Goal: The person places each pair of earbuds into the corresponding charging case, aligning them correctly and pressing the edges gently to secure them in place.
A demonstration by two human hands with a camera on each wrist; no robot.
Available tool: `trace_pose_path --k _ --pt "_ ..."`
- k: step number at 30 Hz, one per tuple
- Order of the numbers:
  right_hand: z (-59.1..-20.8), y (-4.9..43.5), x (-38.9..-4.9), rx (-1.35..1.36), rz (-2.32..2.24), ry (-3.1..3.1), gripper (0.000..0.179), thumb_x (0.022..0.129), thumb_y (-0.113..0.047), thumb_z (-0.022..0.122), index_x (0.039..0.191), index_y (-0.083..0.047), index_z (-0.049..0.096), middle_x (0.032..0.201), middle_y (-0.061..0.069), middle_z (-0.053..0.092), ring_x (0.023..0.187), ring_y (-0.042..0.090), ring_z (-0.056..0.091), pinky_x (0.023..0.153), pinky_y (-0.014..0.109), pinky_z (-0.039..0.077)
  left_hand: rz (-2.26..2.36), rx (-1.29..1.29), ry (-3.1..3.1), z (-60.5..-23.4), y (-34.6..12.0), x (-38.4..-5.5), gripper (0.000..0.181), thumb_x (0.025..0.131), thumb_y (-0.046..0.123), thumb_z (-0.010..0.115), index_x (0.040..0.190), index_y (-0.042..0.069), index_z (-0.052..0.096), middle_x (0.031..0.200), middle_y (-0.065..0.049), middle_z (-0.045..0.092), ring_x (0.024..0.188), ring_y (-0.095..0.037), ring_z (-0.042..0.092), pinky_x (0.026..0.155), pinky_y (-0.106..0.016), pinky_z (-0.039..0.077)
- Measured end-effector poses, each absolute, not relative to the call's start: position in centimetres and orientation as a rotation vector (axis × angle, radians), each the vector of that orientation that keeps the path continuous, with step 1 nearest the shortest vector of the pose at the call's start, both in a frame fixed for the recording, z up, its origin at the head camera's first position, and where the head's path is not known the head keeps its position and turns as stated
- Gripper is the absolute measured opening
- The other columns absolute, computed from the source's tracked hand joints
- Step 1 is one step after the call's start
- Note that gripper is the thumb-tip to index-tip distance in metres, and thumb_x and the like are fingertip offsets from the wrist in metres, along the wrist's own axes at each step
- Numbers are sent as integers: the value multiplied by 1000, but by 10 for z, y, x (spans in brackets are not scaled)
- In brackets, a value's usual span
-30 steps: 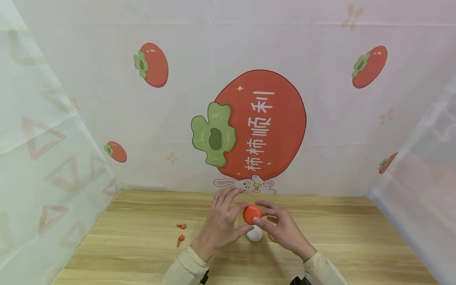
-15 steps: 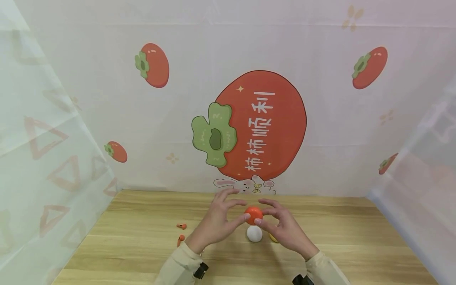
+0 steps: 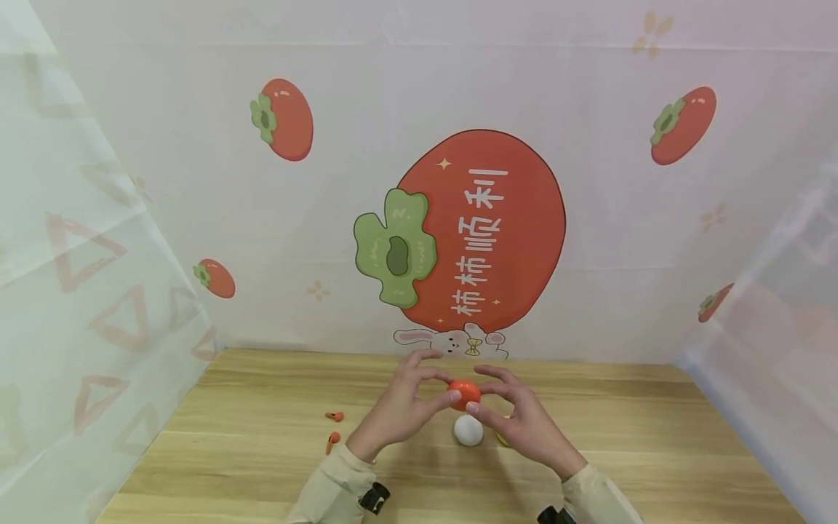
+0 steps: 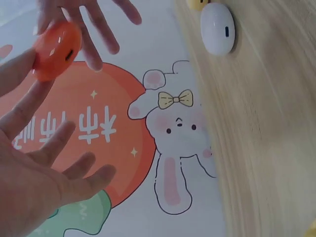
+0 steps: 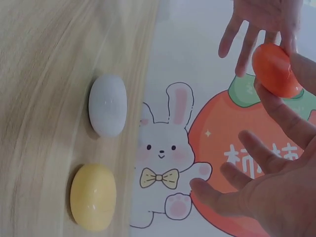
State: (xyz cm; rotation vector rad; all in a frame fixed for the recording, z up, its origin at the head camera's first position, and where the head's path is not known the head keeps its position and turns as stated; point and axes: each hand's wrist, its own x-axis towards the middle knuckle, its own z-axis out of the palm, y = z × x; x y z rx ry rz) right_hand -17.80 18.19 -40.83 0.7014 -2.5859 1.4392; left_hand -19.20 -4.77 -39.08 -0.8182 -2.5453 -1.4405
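Observation:
A glossy orange earbud charging case (image 3: 464, 394) is held up over the table between both hands. My left hand (image 3: 402, 407) pinches its left side between thumb and forefinger, the other fingers spread. From the other side my right hand (image 3: 524, 422) grips it with thumb and forefinger, its remaining fingers also spread. A small dark slot shows on the orange case (image 4: 58, 49) in the left wrist view. The lid looks closed. Below the hands, a white case (image 3: 468, 431) lies on the wood, beside a yellow case (image 5: 94, 197) partly hidden by my right hand in the head view.
Two orange earbuds (image 3: 334, 416) lie on the wooden table (image 3: 236, 437) left of my left hand. A yellow bit (image 4: 311, 229) shows at the left wrist view's lower corner. Behind stands a white backdrop (image 3: 609, 306) printed with persimmons and a rabbit; cloth walls flank the table.
My left hand's thumb and forefinger have come onto the orange case, which has turned a little. The right hand keeps its grip; the white case stays put.

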Motion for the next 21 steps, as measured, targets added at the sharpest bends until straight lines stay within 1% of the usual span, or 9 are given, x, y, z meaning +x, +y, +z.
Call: trace_pose_path --k 4,9,16,21 --pt "-409 181 -178 664 1520 -2575 23 94 -31 75 114 -20 76 143 9 54 133 42 48 102 69 39 -1525 -752 -2502 -391 -46 -191 24 94 33 74 107 13 77 146 -7 48 140 -36 36 104 -67 36" --pt "-408 180 -179 622 1592 -2554 20 93 -28 76 111 -20 77 143 9 54 132 40 49 104 68 38 -1575 -733 -2476 -391 -45 -190 25 93 34 74 108 13 77 147 -7 47 141 -36 35 104 -69 34" --pt "-408 180 -178 591 1608 -2534 21 91 -26 78 111 -17 77 143 9 53 135 42 45 106 68 36 -1495 -757 -2544 -389 -49 -189 24 93 34 74 107 16 78 150 -12 44 142 -39 34 103 -70 35" --pt "-409 180 -178 616 1527 -2516 21 91 -26 79 109 -16 77 142 8 54 135 43 45 102 71 37 -1391 -775 -2624 -386 -52 -188 25 92 33 76 110 15 77 151 -14 43 142 -41 33 102 -69 38"
